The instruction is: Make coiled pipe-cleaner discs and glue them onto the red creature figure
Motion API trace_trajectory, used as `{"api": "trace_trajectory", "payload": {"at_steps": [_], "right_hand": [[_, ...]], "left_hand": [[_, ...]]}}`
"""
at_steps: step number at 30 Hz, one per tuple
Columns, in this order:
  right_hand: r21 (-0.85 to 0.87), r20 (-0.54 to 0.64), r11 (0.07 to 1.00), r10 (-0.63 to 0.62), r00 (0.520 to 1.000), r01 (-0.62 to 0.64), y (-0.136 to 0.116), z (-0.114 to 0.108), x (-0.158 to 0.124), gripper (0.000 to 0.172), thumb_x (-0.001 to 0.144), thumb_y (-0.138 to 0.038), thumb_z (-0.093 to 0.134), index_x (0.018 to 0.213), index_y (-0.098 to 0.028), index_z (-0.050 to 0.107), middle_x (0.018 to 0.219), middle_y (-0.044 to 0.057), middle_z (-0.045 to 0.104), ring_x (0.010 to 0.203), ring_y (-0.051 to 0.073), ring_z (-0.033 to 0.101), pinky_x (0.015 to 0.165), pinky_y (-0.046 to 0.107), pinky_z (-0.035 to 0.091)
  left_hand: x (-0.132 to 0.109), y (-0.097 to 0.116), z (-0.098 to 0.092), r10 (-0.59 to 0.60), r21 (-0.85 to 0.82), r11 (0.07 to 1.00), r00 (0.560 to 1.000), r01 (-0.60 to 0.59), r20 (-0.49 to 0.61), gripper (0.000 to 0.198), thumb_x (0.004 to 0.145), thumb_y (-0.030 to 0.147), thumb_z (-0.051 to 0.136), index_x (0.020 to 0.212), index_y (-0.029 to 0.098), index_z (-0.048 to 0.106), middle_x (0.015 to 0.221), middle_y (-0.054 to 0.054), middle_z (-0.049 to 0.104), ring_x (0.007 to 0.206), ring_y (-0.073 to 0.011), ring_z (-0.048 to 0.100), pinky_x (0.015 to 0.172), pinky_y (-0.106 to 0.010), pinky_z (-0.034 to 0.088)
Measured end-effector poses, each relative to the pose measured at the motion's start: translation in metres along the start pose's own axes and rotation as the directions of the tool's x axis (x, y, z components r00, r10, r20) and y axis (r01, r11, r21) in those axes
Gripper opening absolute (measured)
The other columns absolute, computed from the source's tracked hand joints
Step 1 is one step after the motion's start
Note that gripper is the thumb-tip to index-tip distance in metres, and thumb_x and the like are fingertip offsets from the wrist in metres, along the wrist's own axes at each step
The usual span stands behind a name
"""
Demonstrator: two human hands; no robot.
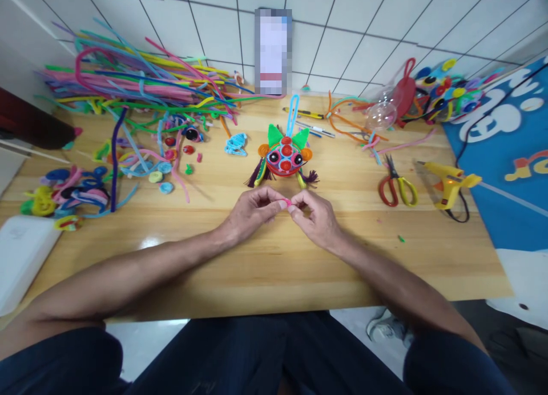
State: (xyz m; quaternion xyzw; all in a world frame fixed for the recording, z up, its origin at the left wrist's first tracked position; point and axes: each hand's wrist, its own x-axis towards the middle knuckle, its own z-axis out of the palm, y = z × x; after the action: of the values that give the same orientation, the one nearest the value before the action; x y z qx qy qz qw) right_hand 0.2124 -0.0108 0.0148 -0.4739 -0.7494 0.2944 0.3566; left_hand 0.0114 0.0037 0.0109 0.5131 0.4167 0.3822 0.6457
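Observation:
Between my fingertips is a small pink piece of pipe cleaner (288, 202), mostly hidden by the thumbs. My left hand (257, 209) pinches it from one side and my right hand (314, 215) from the other, just above the table. Right beyond my hands sits a colourful animal-head ornament (286, 155) made of pipe cleaners, with green ears, black round eyes, red discs, dark tassels and a light blue loop on top. To its left lies a coiled light blue pipe cleaner (236, 144).
Bundled pipe cleaners (141, 81) and finished coils (165, 168) fill the left side. A phone (273, 52) leans on the tiled wall. Scissors (396, 186) and a yellow glue gun (449, 184) lie right. A yellow cutter (306, 112) and pens (317, 129) lie behind the ornament.

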Motion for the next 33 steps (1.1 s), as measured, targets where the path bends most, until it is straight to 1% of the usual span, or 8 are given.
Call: {"api": "trace_trajectory", "payload": {"at_steps": [5, 10, 13, 17, 20, 24, 30, 33], "right_hand": [[-0.034, 0.002, 0.998, -0.052, 0.999, 0.052, 0.002, 0.001, 0.000, 0.011, 0.084, -0.015, 0.057, 0.078, -0.024, 0.055, 0.072, -0.002, 0.061, 0.066, 0.015, 0.057, 0.066, 0.029, 0.043], [-0.078, -0.008, 0.989, -0.125, 0.992, 0.124, 0.003, 0.001, 0.000, 0.015, 0.079, -0.010, 0.057, 0.075, -0.024, 0.052, 0.070, -0.003, 0.058, 0.065, 0.014, 0.054, 0.064, 0.028, 0.041], [-0.056, -0.008, 0.992, -0.112, 0.994, 0.111, 0.003, -0.001, 0.000, 0.012, 0.084, -0.013, 0.057, 0.079, -0.023, 0.054, 0.072, -0.002, 0.060, 0.067, 0.014, 0.056, 0.065, 0.028, 0.043], [-0.008, 0.006, 0.997, -0.077, 0.997, 0.077, 0.002, -0.002, 0.000, 0.006, 0.091, -0.019, 0.058, 0.087, -0.023, 0.058, 0.077, -0.001, 0.064, 0.069, 0.015, 0.059, 0.066, 0.028, 0.045], [-0.026, -0.009, 0.995, -0.101, 0.995, 0.101, 0.004, -0.001, 0.001, 0.010, 0.091, -0.017, 0.058, 0.083, -0.023, 0.056, 0.074, -0.002, 0.062, 0.069, 0.015, 0.059, 0.066, 0.028, 0.044], [-0.065, -0.015, 0.988, -0.141, 0.990, 0.140, 0.007, -0.001, 0.001, 0.014, 0.087, -0.012, 0.058, 0.079, -0.023, 0.053, 0.074, -0.002, 0.061, 0.068, 0.015, 0.058, 0.066, 0.029, 0.043], [-0.042, 0.028, 0.988, -0.148, 0.989, 0.149, 0.005, -0.004, 0.000, 0.008, 0.092, -0.019, 0.059, 0.086, -0.023, 0.055, 0.078, -0.001, 0.061, 0.071, 0.015, 0.059, 0.067, 0.028, 0.044], [-0.045, 0.011, 0.988, -0.147, 0.989, 0.148, 0.004, -0.004, 0.001, 0.012, 0.092, -0.017, 0.058, 0.083, -0.023, 0.054, 0.075, -0.002, 0.060, 0.069, 0.014, 0.057, 0.065, 0.028, 0.043]], "left_hand": [[-0.003, 0.002, -0.001, 0.079, 0.116, 0.990, 0.996, -0.083, 0.042, 0.029, 0.088, 0.044, 0.079, 0.096, 0.017, 0.075, 0.076, -0.001, 0.069, 0.062, -0.0107, 0.053, 0.056, -0.024, 0.041], [-0.002, -0.002, -0.003, 0.124, 0.199, 0.970, 0.989, -0.138, 0.083, 0.022, 0.091, 0.038, 0.074, 0.087, 0.016, 0.072, 0.077, -0.002, 0.069, 0.063, -0.0112, 0.052, 0.060, -0.025, 0.040], [-0.001, -0.004, -0.003, 0.117, 0.169, 0.977, 0.991, -0.126, 0.065, 0.024, 0.091, 0.040, 0.075, 0.088, 0.016, 0.071, 0.081, -0.003, 0.071, 0.068, -0.0124, 0.057, 0.065, -0.026, 0.044], [0.000, -0.005, -0.002, 0.106, 0.103, 0.989, 0.994, -0.102, -0.028, 0.030, 0.089, 0.045, 0.077, 0.087, 0.015, 0.070, 0.080, -0.002, 0.070, 0.070, -0.0120, 0.058, 0.067, -0.025, 0.047], [-0.002, -0.005, -0.001, 0.117, 0.103, 0.988, 0.993, -0.116, 0.003, 0.031, 0.089, 0.045, 0.077, 0.088, 0.015, 0.070, 0.080, -0.002, 0.069, 0.070, -0.0122, 0.058, 0.067, -0.026, 0.047], [-0.004, -0.004, -0.002, 0.132, 0.172, 0.975, 0.990, -0.140, 0.056, 0.027, 0.090, 0.043, 0.077, 0.092, 0.017, 0.072, 0.079, -0.002, 0.069, 0.067, -0.0121, 0.057, 0.062, -0.025, 0.044], [-0.004, -0.007, -0.002, 0.159, 0.184, 0.970, 0.987, -0.161, 0.026, 0.026, 0.091, 0.042, 0.077, 0.089, 0.017, 0.072, 0.077, -0.002, 0.069, 0.066, -0.0126, 0.057, 0.060, -0.024, 0.044], [-0.004, -0.008, -0.002, 0.146, 0.172, 0.974, 0.989, -0.150, 0.032, 0.025, 0.091, 0.042, 0.076, 0.091, 0.017, 0.072, 0.077, -0.002, 0.070, 0.067, -0.0130, 0.059, 0.060, -0.024, 0.045]]}}
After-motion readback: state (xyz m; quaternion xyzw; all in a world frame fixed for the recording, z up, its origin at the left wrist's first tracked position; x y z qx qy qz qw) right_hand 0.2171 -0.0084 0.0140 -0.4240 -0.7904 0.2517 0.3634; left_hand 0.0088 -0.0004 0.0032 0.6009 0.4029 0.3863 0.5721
